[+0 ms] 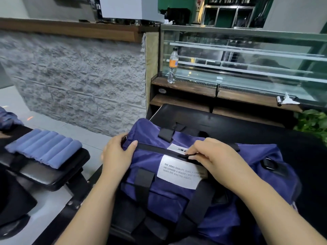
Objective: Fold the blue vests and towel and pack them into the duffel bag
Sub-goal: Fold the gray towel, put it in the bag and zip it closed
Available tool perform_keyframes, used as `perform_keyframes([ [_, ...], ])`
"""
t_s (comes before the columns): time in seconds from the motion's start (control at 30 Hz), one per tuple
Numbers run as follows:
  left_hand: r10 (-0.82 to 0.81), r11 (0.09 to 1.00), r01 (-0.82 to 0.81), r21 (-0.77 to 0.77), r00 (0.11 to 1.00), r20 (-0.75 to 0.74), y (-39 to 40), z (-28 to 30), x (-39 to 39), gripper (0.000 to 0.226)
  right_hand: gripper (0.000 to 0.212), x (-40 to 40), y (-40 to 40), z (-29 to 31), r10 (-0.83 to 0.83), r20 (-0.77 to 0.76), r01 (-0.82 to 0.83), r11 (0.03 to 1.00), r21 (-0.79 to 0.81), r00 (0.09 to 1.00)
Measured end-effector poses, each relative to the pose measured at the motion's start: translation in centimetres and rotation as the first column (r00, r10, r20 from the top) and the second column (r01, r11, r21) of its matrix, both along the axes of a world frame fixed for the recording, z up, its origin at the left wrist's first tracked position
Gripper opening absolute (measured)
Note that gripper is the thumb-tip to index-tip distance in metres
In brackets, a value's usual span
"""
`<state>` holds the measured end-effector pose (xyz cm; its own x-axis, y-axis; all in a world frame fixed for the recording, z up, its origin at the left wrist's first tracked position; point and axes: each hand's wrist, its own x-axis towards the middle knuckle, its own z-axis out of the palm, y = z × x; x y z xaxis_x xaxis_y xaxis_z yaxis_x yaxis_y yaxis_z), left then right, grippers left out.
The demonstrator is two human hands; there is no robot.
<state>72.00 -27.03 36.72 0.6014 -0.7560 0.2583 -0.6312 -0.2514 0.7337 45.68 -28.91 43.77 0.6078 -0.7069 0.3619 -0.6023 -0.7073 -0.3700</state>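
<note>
— Hands first: what have they got?
— Left hand (117,152) grips the left end of the duffel bag (177,174), fingers curled over the far side, out of sight. Right hand (214,154) pinches the zipper pull (185,155) on the black zipper (159,149).
— Where's the bag?
— Near centre, on a dark table (247,124).
— Anything unclear?
— Folded blue cloth (46,147) lies left on a black seat (44,175); vest or towel, I can't tell. The label's (180,172) print is partly blurred.
</note>
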Motion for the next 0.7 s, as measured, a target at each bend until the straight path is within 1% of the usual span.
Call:
perform_keyframes([
  [0.03, -0.068, 0.995, 0.071, -0.064, 0.996, 0.051, 0.4, 0.6, -0.8, 0.044, 0.023, 0.2, 0.2, -0.1, -0.005, 0.006, 0.005, 1.0, 0.003, 1.0],
  [0.07, -0.189, 0.972, 0.2, -0.122, 0.977, 0.097, 0.8, 1.4, -1.8, 0.048, 0.026, 0.4, 0.3, -0.2, -0.003, 0.016, 0.003, 1.0, -0.018, 1.0],
  [0.1, -0.348, 0.922, 0.365, -0.134, 0.928, 0.13, 1.4, 2.3, -2.9, 0.049, 0.029, 0.6, 0.4, -0.2, 0.005, 0.027, -0.003, 0.997, -0.073, 1.0],
  [0.13, -0.495, 0.857, 0.509, -0.08, 0.856, 0.15, 2.0, 2.9, -4.1, 0.05, 0.03, 0.8, 0.5, -0.2, 0.018, 0.031, -0.013, 0.987, -0.158, 0.999],
  [0.17, -0.595, 0.798, 0.603, 0.011, 0.783, 0.182, 2.5, 3.4, -5.4, 0.051, 0.03, 0.8, 0.5, -0.2, 0.024, 0.022, -0.018, 0.971, -0.24, 0.999],
  [0.2, -0.644, 0.761, 0.64, 0.103, 0.729, 0.23, 2.7, 3.5, -6.2, 0.052, 0.03, 0.8, 0.5, -0.1, 0.021, 0.006, -0.018, 0.954, -0.3, 1.0],
  [0.23, -0.643, 0.76, 0.633, 0.147, 0.7, 0.312, 2.7, 3.3, -6.7, 0.055, 0.03, 0.8, 0.5, -0.1, 0.016, -0.015, -0.021, 0.942, -0.334, 1.0],
  [0.27, -0.602, 0.783, 0.609, 0.125, 0.692, 0.399, 2.7, 3.4, -7.1, 0.055, 0.03, 0.9, 0.6, -0.1, 0.017, -0.034, -0.027, 0.937, -0.349, 0.999],
  [0.3, -0.545, 0.806, 0.59, 0.057, 0.7, 0.46, 2.6, 3.5, -7.3, 0.051, 0.03, 0.9, 0.7, 0.0, 0.017, -0.049, -0.034, 0.932, -0.36, 0.999],
  [0.33, -0.508, 0.815, 0.58, -0.006, 0.719, 0.475, 2.5, 3.6, -7.4, 0.044, 0.03, 0.9, 0.6, 0.1, 0.007, -0.069, -0.034, 0.922, -0.385, 0.998],
  [0.4, -0.508, 0.818, 0.573, -0.058, 0.765, 0.395, 2.1, 3.6, -7.0, 0.036, 0.027, 0.6, 0.3, 0.5, -0.054, -0.135, -0.015, 0.884, -0.466, 0.989],
  [0.5, -0.526, 0.8, 0.591, -0.1, 0.772, 0.357, 2.0, 3.7, -7.2, 0.032, 0.018, -0.1, 0.2, 1.1, -0.078, -0.168, -0.02, 0.855, -0.518, 0.983],
  [0.57, -0.523, 0.796, 0.592, -0.125, 0.777, 0.351, 2.0, 3.7, -7.5, 0.033, 0.017, -0.7, 0.2, 1.2, -0.049, -0.145, -0.036, 0.846, -0.531, 0.988],
  [0.63, -0.526, 0.798, 0.58, -0.166, 0.803, 0.279, 2.0, 3.9, -7.4, 0.031, 0.02, -1.6, 0.2, 1.1, 0.001, -0.078, -0.042, 0.851, -0.523, 0.997],
  [0.7, -0.513, 0.808, 0.551, -0.21, 0.832, 0.209, 1.7, 3.8, -6.7, 0.031, 0.023, -3.0, 0.1, 1.3, 0.01, -0.015, -0.016, 0.864, -0.502, 1.0],
])
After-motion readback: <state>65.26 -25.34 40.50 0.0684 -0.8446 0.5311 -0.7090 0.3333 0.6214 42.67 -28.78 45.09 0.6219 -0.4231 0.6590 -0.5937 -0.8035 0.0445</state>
